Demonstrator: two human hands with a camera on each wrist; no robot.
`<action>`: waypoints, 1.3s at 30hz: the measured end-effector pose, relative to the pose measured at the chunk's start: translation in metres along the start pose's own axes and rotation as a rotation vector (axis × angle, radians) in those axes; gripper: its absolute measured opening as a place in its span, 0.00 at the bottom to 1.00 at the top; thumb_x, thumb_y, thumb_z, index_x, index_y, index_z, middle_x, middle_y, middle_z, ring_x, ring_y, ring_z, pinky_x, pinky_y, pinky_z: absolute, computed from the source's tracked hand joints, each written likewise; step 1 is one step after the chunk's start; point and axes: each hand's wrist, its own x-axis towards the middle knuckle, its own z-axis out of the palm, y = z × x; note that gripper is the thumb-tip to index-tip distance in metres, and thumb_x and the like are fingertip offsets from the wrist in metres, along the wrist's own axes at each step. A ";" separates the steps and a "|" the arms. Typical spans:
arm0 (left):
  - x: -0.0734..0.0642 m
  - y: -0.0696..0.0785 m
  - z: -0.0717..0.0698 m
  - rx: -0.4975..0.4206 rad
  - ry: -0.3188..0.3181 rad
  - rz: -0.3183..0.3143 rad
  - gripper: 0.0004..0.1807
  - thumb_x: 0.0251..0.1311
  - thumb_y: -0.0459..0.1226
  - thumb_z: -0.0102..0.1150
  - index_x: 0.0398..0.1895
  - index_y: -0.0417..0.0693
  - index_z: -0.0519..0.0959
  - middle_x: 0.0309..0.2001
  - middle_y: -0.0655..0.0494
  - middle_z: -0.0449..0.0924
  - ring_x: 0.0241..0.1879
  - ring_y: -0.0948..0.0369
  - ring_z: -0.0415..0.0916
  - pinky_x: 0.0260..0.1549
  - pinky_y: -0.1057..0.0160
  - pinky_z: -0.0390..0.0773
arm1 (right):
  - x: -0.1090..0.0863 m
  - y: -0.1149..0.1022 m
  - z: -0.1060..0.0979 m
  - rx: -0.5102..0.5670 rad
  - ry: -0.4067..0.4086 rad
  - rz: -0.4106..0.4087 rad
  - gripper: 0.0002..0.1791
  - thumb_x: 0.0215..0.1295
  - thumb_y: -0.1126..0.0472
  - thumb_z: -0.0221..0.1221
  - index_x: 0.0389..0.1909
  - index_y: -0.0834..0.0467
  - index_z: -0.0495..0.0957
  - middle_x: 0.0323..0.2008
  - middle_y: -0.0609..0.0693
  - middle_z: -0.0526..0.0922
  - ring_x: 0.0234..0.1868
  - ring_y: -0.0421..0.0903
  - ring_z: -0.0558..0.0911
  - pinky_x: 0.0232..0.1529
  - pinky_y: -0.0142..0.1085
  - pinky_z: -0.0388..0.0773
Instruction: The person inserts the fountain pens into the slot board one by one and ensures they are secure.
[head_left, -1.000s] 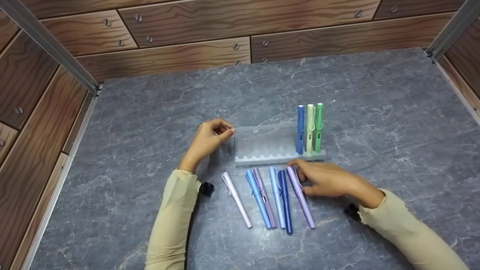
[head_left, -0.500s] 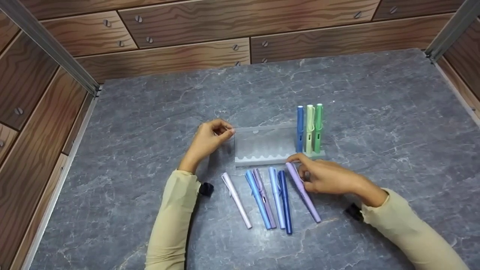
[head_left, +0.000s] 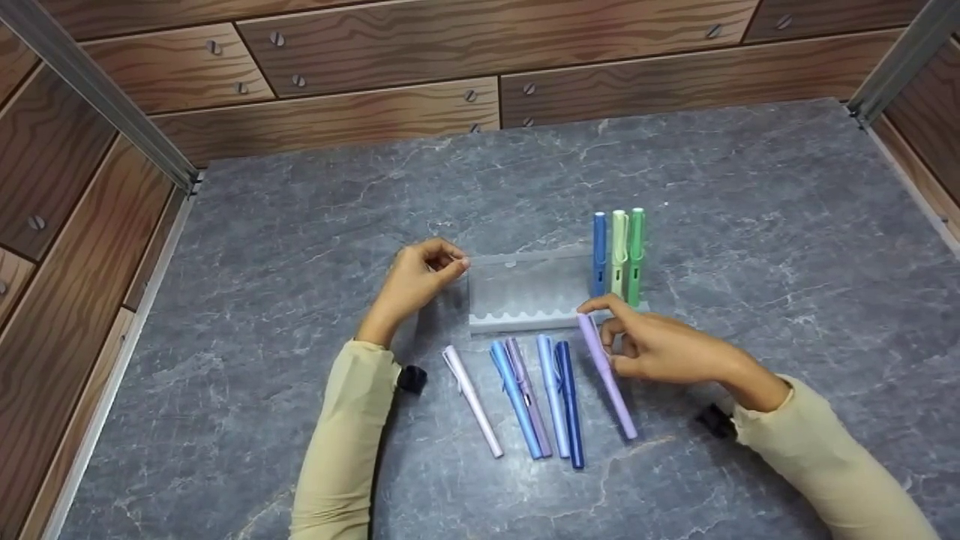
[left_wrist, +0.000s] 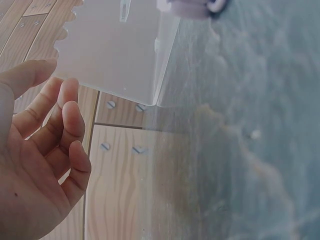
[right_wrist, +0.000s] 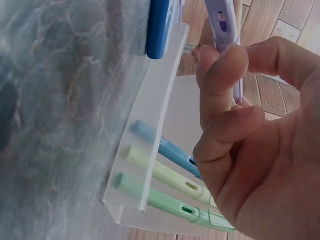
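Compared with a second ago, the lilac pen (head_left: 609, 382) has risen from the table (head_left: 735, 195), its top now before the front ledge of the clear stand (head_left: 525, 283), pinched in the right hand (head_left: 667, 349). The left hand (head_left: 416, 279) stays pinching the stand's upper corner. The stand is see-through plastic, its ledge scalloped with rounded notches; a blue pen (head_left: 599, 255), a pale green pen (head_left: 617, 255) and a green pen (head_left: 636, 255) stand upright there. Five smooth, slim pens (head_left: 556, 405) lie on the grey, white-veined tabletop, below wood-grained boards (head_left: 375, 45).
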 end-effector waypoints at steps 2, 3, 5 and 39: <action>0.000 -0.001 0.000 0.001 0.000 0.002 0.08 0.58 0.38 0.64 0.36 0.43 0.84 0.26 0.57 0.80 0.26 0.65 0.71 0.26 0.70 0.70 | -0.001 -0.001 -0.002 0.019 0.000 0.003 0.36 0.57 0.72 0.57 0.65 0.53 0.55 0.35 0.49 0.79 0.23 0.35 0.72 0.24 0.29 0.73; 0.000 -0.001 0.000 0.000 0.000 0.002 0.08 0.58 0.38 0.64 0.36 0.43 0.84 0.26 0.56 0.80 0.26 0.65 0.71 0.26 0.70 0.70 | -0.001 -0.001 -0.003 0.027 0.000 0.001 0.36 0.57 0.72 0.57 0.65 0.53 0.54 0.35 0.49 0.79 0.23 0.35 0.72 0.24 0.29 0.73; 0.000 -0.001 0.000 -0.002 -0.003 -0.001 0.08 0.59 0.39 0.64 0.36 0.43 0.84 0.26 0.56 0.80 0.26 0.65 0.71 0.26 0.69 0.70 | -0.002 -0.001 -0.004 0.033 0.009 -0.013 0.36 0.57 0.72 0.57 0.65 0.53 0.54 0.34 0.49 0.79 0.24 0.35 0.72 0.24 0.29 0.73; 0.000 0.000 -0.001 -0.001 -0.005 0.010 0.08 0.59 0.38 0.64 0.36 0.42 0.83 0.26 0.56 0.80 0.27 0.65 0.71 0.28 0.69 0.71 | 0.004 -0.010 -0.032 0.180 0.225 -0.055 0.36 0.58 0.75 0.59 0.66 0.58 0.54 0.30 0.51 0.77 0.21 0.36 0.72 0.21 0.30 0.72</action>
